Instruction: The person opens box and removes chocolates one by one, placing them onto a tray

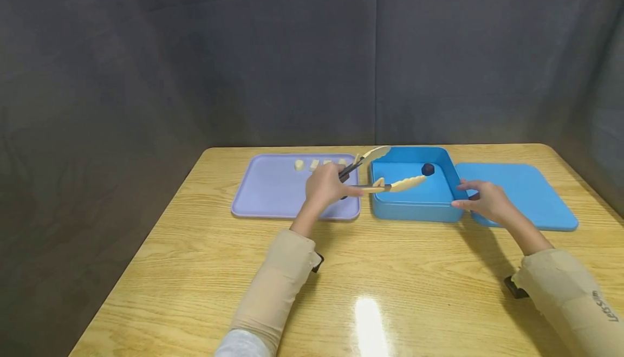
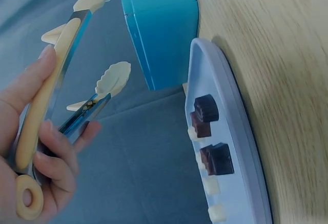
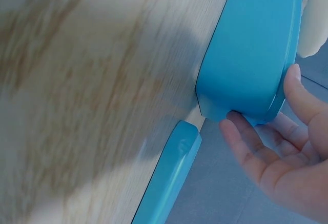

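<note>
My left hand (image 1: 325, 186) grips a pair of cream-tipped kitchen tongs (image 1: 408, 183), whose arms are spread apart with nothing between the tips. The tongs reach over the open blue box (image 1: 416, 212). Inside that box lies one dark chocolate-like piece (image 1: 428, 169). At the box's right front corner, my right hand (image 1: 485, 201) holds the wall, thumb at the rim (image 3: 291, 75) and fingers along the side. Beneath the left hand is a lavender tray (image 1: 268, 189), partly covered by it. In the left wrist view, dark pieces (image 2: 221, 158) and pale pieces (image 2: 217, 214) sit on the tray.
A flat blue lid (image 1: 526, 194) lies on the wooden table (image 1: 390, 270) right of the box. Grey curtain (image 1: 292, 59) hangs behind the table and along its sides. The tray stands close to the box's left side.
</note>
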`<state>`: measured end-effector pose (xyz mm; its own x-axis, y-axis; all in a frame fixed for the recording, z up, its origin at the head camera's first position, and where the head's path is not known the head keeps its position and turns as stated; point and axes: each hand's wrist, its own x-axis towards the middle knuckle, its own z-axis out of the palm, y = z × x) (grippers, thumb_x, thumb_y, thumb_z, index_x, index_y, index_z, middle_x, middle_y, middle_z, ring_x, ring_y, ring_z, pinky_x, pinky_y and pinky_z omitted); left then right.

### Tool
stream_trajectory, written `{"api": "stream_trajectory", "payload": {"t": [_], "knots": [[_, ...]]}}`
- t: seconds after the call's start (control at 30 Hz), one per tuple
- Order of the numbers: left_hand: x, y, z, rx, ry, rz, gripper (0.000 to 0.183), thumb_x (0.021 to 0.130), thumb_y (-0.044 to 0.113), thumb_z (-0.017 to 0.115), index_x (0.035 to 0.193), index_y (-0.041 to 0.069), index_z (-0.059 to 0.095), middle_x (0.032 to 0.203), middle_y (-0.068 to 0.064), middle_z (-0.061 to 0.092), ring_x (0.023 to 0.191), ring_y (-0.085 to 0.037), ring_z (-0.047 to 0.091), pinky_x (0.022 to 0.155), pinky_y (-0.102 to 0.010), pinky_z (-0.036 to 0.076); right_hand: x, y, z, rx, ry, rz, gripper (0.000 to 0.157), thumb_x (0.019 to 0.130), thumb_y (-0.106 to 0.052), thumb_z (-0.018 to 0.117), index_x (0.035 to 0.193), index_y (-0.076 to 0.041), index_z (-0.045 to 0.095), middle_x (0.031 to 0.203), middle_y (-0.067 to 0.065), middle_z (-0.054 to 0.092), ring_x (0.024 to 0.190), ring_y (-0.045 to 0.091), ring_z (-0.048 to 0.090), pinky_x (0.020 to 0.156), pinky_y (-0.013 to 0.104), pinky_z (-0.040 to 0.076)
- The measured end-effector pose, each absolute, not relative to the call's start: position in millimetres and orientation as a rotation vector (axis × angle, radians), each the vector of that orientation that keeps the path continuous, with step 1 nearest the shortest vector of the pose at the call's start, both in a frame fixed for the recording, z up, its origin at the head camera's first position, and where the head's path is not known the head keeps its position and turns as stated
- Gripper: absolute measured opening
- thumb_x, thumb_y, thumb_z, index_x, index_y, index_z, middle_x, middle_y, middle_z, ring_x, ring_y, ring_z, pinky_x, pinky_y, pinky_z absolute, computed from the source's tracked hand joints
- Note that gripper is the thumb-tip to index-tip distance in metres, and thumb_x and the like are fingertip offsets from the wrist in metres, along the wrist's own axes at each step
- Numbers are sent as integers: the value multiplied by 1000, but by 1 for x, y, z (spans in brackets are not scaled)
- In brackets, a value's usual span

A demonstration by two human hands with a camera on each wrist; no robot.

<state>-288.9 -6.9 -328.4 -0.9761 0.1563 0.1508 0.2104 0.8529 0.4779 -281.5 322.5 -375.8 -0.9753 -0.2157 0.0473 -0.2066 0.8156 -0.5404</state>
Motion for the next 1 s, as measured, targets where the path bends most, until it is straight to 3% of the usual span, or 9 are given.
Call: {"api": "stream_trajectory", "payload": {"t": [0.17, 0.37, 0.57, 0.73, 0.9, 1.0], "knots": [[-294, 1, -328, -293, -2920, -765, 45, 59, 49, 79, 77, 13, 58, 60, 1, 40, 54, -14, 39, 45, -27, 27, -283, 323, -376, -338, 2975, -886, 62, 83, -30, 63, 121, 15, 43, 134, 30, 28, 97, 43, 52, 72, 44, 47], [-299, 8, -329, -282, -2900, -769, 49, 58, 49, 79, 64, 13, 47, 55, 3, 33, 50, -12, 33, 43, -26, 25, -283, 323, -376, -323, 2975, -895, 62, 83, -30, 64, 121, 14, 44, 133, 31, 28, 97, 43, 52, 72, 44, 47], [-303, 13, -332, -271, -2911, -792, 49, 57, 49, 79, 64, 13, 46, 55, 3, 30, 48, -11, 30, 42, -25, 23, -283, 323, -377, -322, 2973, -893, 63, 82, -31, 64, 122, 14, 43, 134, 31, 27, 96, 43, 52, 72, 44, 47], [-306, 19, -332, -256, -2919, -769, 49, 57, 50, 79, 80, 13, 58, 59, 3, 37, 52, -11, 35, 43, -26, 25, -281, 322, -376, -319, 2963, -908, 65, 83, -33, 63, 122, 14, 42, 134, 30, 26, 96, 43, 52, 71, 43, 47], [-309, 26, -331, -237, -2950, -708, 65, 57, 52, 78, 107, 14, 62, 68, 2, 44, 59, -12, 40, 44, -27, 26, -279, 322, -374, -326, 2959, -913, 65, 83, -32, 63, 122, 14, 42, 134, 31, 26, 96, 43, 51, 71, 43, 47], [-310, 29, -332, -227, -2967, -700, 67, 56, 52, 78, 109, 15, 62, 68, 3, 42, 59, -12, 40, 43, -26, 25, -279, 322, -375, -319, 2959, -913, 63, 83, -31, 63, 123, 14, 42, 134, 31, 26, 96, 43, 52, 71, 43, 47]]}}
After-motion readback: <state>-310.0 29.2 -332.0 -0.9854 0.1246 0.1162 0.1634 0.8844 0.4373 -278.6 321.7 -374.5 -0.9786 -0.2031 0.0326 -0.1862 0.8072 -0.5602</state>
